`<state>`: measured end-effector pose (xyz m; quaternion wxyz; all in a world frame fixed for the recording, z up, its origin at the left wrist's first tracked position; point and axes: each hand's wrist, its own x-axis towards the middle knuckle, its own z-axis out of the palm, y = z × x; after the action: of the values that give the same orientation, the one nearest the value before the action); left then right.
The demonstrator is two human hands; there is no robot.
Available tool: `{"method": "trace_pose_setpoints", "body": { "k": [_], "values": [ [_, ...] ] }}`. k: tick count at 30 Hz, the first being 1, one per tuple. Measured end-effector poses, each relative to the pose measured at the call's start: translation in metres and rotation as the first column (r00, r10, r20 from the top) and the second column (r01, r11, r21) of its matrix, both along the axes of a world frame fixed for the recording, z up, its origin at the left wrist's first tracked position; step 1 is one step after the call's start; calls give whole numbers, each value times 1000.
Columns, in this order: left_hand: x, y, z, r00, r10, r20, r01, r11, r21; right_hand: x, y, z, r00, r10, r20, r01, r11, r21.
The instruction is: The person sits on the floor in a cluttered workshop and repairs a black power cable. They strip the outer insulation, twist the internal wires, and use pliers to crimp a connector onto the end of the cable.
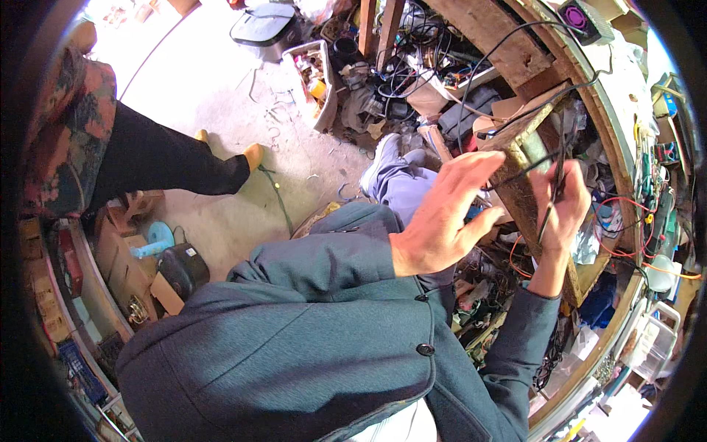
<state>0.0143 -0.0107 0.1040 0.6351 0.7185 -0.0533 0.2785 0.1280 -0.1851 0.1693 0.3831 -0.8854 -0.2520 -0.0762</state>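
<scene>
My right hand [565, 202] is closed around a dark, thin cable [557, 180], which runs up and down along its fingers. To its left is my left hand [445, 221], its fingers stretched out and the thumb apart. A stretch of black cable [532, 168] reaches from near the left fingertips toward the right hand. Whether the left fingers touch it I cannot tell. Behind both hands stands a wooden board [521, 202] of the bench.
A cluttered workbench [626, 140] curves along the right, with a small black fan [584, 18] and an orange cord [677, 275]. Tangled cables lie beneath. A white bin [329, 99] of scraps and a dark lidded container [263, 26] stand farther off. Another person's leg [162, 151] is at left.
</scene>
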Motion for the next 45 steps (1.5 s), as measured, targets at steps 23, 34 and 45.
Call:
{"method": "trace_pose_setpoints", "body": {
  "k": [23,34,45],
  "values": [
    [-9,155,-312,305,257,-917,334,873,356,171,66,-15,974,215,-74,-227,915,-333],
    [52,203,-531,102,244,-964,-174,959,224,173,74,-13,975,41,-218,-114,936,-333],
    [97,184,-657,260,33,-965,104,993,62,173,69,-13,961,-138,-240,-9,852,-524]
  ]
}}
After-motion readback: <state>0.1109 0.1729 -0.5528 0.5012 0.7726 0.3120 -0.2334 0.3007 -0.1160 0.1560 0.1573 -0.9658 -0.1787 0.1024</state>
